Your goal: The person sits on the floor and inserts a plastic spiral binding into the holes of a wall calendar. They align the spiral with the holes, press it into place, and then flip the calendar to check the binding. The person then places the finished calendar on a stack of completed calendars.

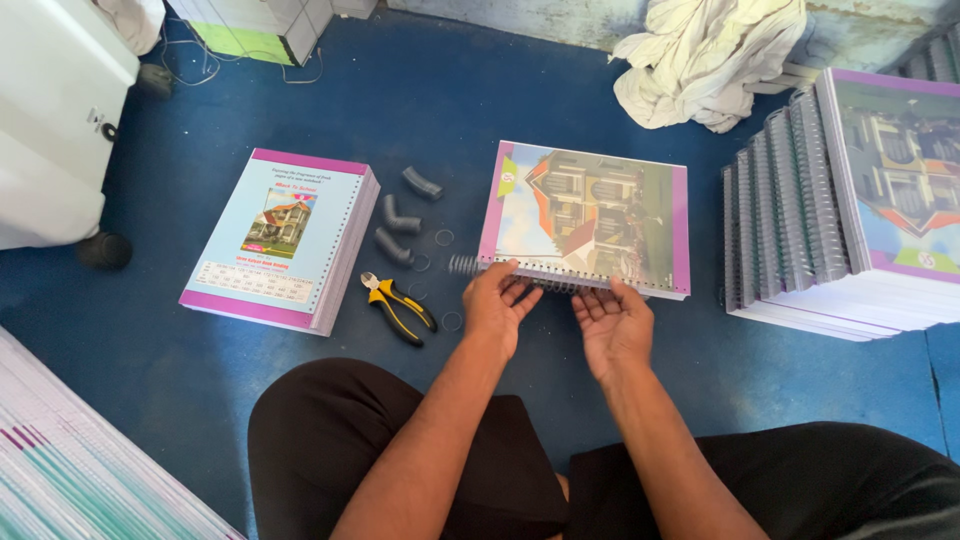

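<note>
Nearest to me are my two knees in dark trousers, with both forearms reaching out over the blue floor (560, 110). At the far end of them my left hand (495, 305) and right hand (612, 322) meet the near edge of a notebook (590, 215) with a house picture on its cover and a purple border. A wire spiral (470, 266) runs along that near edge and sticks out past the book's left corner. My left fingers (508, 272) curl over the coil, touching it just right of the free end; whether they pinch it I cannot tell. My right fingers (622, 292) lie loosely spread, palm up, tips against the same edge.

Left of my left hand lie yellow-and-black cutting pliers (398, 306), and beyond them three short grey coil pieces (402, 218) and some loose wire rings. Further left sits a stack of unbound notebooks (280, 238). On the right, well apart from my hands, stands a pile of bound notebooks (850, 200), with a crumpled white cloth (710, 55) at the far side.
</note>
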